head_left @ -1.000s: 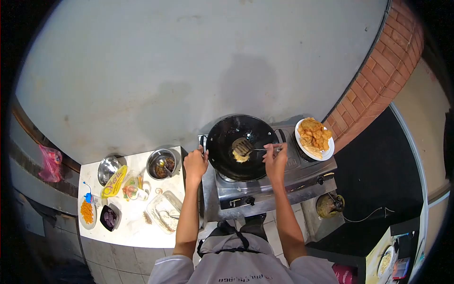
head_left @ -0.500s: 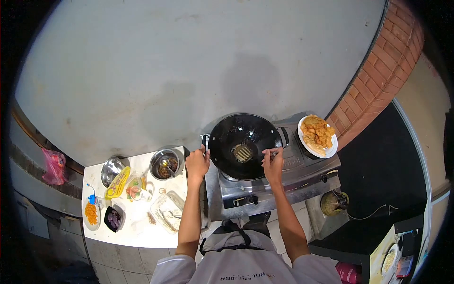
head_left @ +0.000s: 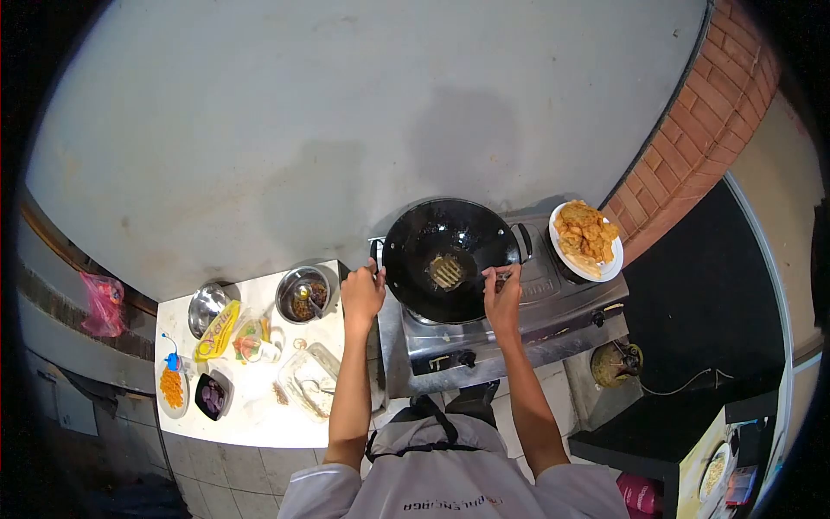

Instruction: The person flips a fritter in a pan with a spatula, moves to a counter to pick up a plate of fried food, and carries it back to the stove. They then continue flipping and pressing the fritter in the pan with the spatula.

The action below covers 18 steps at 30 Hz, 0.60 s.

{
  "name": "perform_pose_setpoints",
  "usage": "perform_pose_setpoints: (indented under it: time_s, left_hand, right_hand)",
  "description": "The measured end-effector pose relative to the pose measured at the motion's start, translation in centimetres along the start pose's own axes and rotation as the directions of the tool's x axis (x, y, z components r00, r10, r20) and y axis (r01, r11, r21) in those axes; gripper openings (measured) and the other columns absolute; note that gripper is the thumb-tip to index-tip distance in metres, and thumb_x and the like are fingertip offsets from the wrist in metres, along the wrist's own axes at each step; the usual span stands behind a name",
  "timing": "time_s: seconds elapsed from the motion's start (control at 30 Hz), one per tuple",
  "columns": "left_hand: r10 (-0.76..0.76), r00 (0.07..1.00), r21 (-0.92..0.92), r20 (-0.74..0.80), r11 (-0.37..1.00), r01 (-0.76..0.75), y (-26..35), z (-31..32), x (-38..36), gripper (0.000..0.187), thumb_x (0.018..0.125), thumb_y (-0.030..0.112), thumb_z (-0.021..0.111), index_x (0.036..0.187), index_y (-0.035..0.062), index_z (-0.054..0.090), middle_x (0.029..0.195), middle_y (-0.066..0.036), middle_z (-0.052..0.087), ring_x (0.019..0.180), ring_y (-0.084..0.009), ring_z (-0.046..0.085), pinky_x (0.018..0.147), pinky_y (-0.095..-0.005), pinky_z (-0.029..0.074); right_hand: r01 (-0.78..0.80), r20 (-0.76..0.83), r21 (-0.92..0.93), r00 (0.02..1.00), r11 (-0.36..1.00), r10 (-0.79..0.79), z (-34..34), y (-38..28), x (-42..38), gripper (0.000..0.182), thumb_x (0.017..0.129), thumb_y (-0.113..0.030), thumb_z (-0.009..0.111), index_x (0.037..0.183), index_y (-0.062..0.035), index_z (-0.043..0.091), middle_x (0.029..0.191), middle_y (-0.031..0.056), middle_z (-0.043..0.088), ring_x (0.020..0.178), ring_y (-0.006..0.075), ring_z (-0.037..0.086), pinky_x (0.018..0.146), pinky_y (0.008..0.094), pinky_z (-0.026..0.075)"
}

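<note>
A black two-handled wok (head_left: 432, 227) sits on the left burner of a metal gas stove (head_left: 540, 322). My left hand (head_left: 363, 292) is closed at the wok's left handle, with fingers curled around its lower end. Down in the wok, in a small pool of oil, lies the slotted head of a spatula (head_left: 446, 272). My right hand (head_left: 502, 294) is closed over the wok's right front rim, gripping the spatula's dark handle, which blends into the black wok. Fried golden pieces (head_left: 584, 235) are heaped on a white plate (head_left: 611, 266) right of the wok.
On the white table (head_left: 251, 424) at left stand a metal bowl with a spoon (head_left: 302, 294), another metal bowl (head_left: 208, 310), a yellow packet (head_left: 218, 331), a clear container (head_left: 309, 381), a dark bowl (head_left: 210, 396) and a plate of orange pieces (head_left: 172, 389). A grey wall rises behind the stove.
The view has shifted slightly. Both hands keep their places at the wok, and the spatula head has barely moved in the oil.
</note>
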<state>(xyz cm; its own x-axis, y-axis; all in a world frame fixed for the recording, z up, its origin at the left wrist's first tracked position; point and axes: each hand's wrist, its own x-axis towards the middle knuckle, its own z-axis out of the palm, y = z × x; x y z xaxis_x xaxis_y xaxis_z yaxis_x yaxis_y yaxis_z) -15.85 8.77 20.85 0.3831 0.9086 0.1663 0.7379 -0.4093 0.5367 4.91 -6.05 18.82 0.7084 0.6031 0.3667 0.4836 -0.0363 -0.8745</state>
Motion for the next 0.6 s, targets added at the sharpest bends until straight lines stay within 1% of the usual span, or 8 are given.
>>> perform_pose_setpoints:
  time_s: [0.13, 0.23, 0.3, 0.37, 0.43, 0.5, 0.53, 0.6]
  left_hand:
    - [0.001, 1.0, 0.006, -0.006, 1.0, -0.001, -0.4, 0.4, 0.0, 0.025, 0.089, 0.025, 0.059, 0.096, 0.0026, 0.069, 0.075, -0.02, 0.065, 0.075, -0.0409, 0.063, 0.07, -0.0489, 0.049]
    - [0.002, 1.0, -0.002, -0.008, 1.0, -0.002, -0.7, 0.7, 0.1, 0.025, 0.089, 0.025, 0.059, 0.096, 0.0028, 0.069, 0.075, -0.02, 0.065, 0.076, -0.0408, 0.063, 0.071, -0.049, 0.049]
    - [0.003, 1.0, 0.001, -0.013, 1.0, -0.003, -0.6, 0.6, 0.1, 0.026, 0.089, 0.025, 0.059, 0.097, 0.0029, 0.069, 0.074, -0.02, 0.065, 0.076, -0.0408, 0.063, 0.071, -0.049, 0.049]
    - [-0.01, 1.0, -0.012, 0.013, 1.0, 0.01, -0.5, 0.5, 0.2, 0.025, 0.089, 0.025, 0.059, 0.097, 0.003, 0.069, 0.073, -0.019, 0.065, 0.076, -0.0411, 0.063, 0.071, -0.049, 0.049]
    - [0.004, 1.0, -0.002, -0.005, 1.0, -0.004, -0.7, 0.7, 0.1, 0.025, 0.089, 0.025, 0.06, 0.097, 0.0031, 0.069, 0.073, -0.019, 0.065, 0.076, -0.041, 0.063, 0.071, -0.0489, 0.049]
    - [0.017, 1.0, 0.01, -0.021, 1.0, -0.017, -0.7, 0.7, -0.1, 0.025, 0.088, 0.025, 0.06, 0.097, 0.0031, 0.069, 0.073, -0.019, 0.065, 0.075, -0.0408, 0.063, 0.071, -0.0487, 0.049]
    - [0.012, 0.999, -0.006, -0.03, 1.0, -0.012, -0.7, 0.6, -0.1, 0.026, 0.088, 0.025, 0.06, 0.098, 0.0032, 0.069, 0.073, -0.019, 0.065, 0.075, -0.0406, 0.063, 0.07, -0.0486, 0.049]
    - [0.009, 0.999, -0.022, -0.038, 1.0, -0.01, -0.5, 0.5, -0.2, 0.026, 0.088, 0.025, 0.06, 0.099, 0.0032, 0.069, 0.073, -0.02, 0.065, 0.074, -0.0404, 0.063, 0.07, -0.0485, 0.049]
  right_hand:
    - [0.012, 0.003, 0.021, 1.0, 1.0, -0.012, 0.1, -0.5, -0.1, 0.012, 0.092, -0.005, 0.055, 0.095, 0.0003, 0.045, 0.077, 0.0132, 0.062, 0.062, 0.0184, 0.062, 0.056, 0.0314, 0.047]
    - [-0.018, 0.009, 0.013, 1.0, 1.0, 0.018, 0.1, -0.8, -0.2, 0.012, 0.093, -0.006, 0.055, 0.095, 0.0004, 0.044, 0.076, 0.0139, 0.063, 0.062, 0.0183, 0.061, 0.056, 0.0314, 0.047]
    - [-0.054, 0.04, -0.001, 0.998, 0.999, 0.054, 0.1, -0.7, -0.2, 0.013, 0.093, -0.007, 0.054, 0.096, 0.0003, 0.044, 0.075, 0.0136, 0.062, 0.061, 0.0182, 0.061, 0.056, 0.0313, 0.047]
    - [-0.05, 0.051, 0.014, 0.997, 0.999, 0.05, 0.0, -0.8, -0.2, 0.013, 0.094, -0.007, 0.054, 0.096, -0.0001, 0.044, 0.075, 0.0129, 0.062, 0.061, 0.0172, 0.061, 0.055, 0.0305, 0.047]
    - [-0.048, 0.064, 0.029, 0.997, 0.998, 0.047, -0.2, -1.0, -0.2, 0.013, 0.094, -0.008, 0.054, 0.096, -0.0005, 0.044, 0.074, 0.0121, 0.062, 0.061, 0.0163, 0.061, 0.054, 0.0297, 0.047]
    - [-0.031, 0.015, 0.076, 0.999, 0.997, 0.03, -0.5, -2.0, -0.1, 0.012, 0.094, -0.008, 0.054, 0.097, -0.0015, 0.045, 0.075, 0.0106, 0.062, 0.061, 0.0138, 0.06, 0.053, 0.0281, 0.048]
    - [-0.031, 0.013, 0.076, 0.999, 0.997, 0.03, -0.7, -2.3, 0.0, 0.012, 0.094, -0.008, 0.054, 0.097, -0.0015, 0.045, 0.075, 0.0106, 0.062, 0.061, 0.0138, 0.06, 0.053, 0.0281, 0.048]
    - [0.03, -0.029, 0.163, 0.999, 0.986, -0.026, -1.1, -2.9, 0.3, 0.011, 0.094, -0.007, 0.055, 0.097, -0.0022, 0.045, 0.075, 0.0088, 0.063, 0.06, 0.0114, 0.06, 0.053, 0.027, 0.049]
